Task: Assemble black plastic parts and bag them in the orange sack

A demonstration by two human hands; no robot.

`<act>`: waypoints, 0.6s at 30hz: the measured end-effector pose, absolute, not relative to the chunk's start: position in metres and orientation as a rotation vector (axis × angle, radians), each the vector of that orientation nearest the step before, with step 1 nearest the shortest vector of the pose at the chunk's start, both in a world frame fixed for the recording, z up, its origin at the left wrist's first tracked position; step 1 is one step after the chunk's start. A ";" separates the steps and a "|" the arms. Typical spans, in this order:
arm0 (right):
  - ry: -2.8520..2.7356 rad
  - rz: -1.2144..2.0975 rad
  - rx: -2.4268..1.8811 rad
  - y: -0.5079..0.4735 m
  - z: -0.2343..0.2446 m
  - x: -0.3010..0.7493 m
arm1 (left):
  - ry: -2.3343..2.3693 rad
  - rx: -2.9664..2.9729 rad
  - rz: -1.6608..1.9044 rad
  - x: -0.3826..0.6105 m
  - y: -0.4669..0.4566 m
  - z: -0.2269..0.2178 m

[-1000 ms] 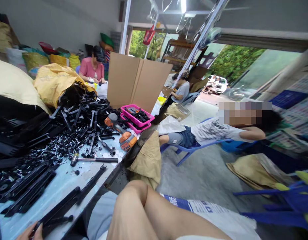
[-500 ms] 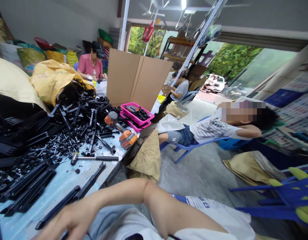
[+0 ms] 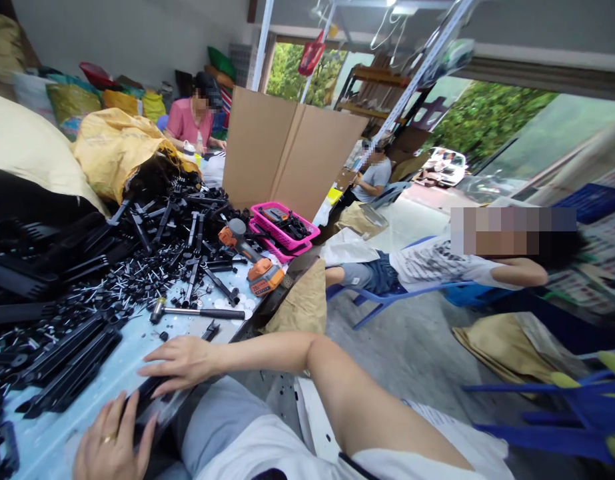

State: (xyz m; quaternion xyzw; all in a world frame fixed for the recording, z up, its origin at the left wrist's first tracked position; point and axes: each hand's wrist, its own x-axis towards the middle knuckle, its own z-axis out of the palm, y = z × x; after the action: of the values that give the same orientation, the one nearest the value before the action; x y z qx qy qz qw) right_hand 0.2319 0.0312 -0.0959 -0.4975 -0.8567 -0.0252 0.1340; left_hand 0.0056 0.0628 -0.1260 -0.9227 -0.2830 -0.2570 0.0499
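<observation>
My right hand [image 3: 182, 363] rests with spread fingers over a long black plastic part [image 3: 150, 387] at the near edge of the table. Lower left, my left hand [image 3: 107, 440], with a ring on one finger, has its fingers stretched out beside the same part's near end. Much of that part is hidden under both hands. The tip of a black bar [image 3: 212, 330] shows just beyond my right wrist. Farther off lies a hammer [image 3: 202, 312] with a black grip. Long black plastic pieces [image 3: 72, 373] are lined up left of my hands.
Loose black parts and screws [image 3: 132, 280] are heaped on the table [image 3: 137, 350]. An orange cordless driver [image 3: 250, 260] and pink baskets [image 3: 287, 230] stand near its right edge. Cardboard [image 3: 292, 147] rises behind. A person [image 3: 427, 267] reclines on blue chairs; two others sit farther back.
My right hand has moved up and away from the bottom edge, fingers now spread over the black part. My left hand has come into view. The whole view has shifted slightly.
</observation>
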 end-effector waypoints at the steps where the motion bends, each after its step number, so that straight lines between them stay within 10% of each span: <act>1: -2.510 -0.041 -1.439 0.027 -0.100 0.240 | -0.778 -2.855 -0.728 0.014 0.064 -0.122; 18: -2.769 -0.063 -1.227 0.045 -0.110 0.292 | -0.754 -2.839 -0.411 0.039 0.072 -0.122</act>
State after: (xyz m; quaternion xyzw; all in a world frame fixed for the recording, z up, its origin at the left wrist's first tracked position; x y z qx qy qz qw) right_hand 0.2924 0.0452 -0.1104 -0.4044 -0.9126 -0.0209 0.0561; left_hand 0.0394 0.0719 -0.1216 -0.9535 -0.2532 -0.1380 0.0878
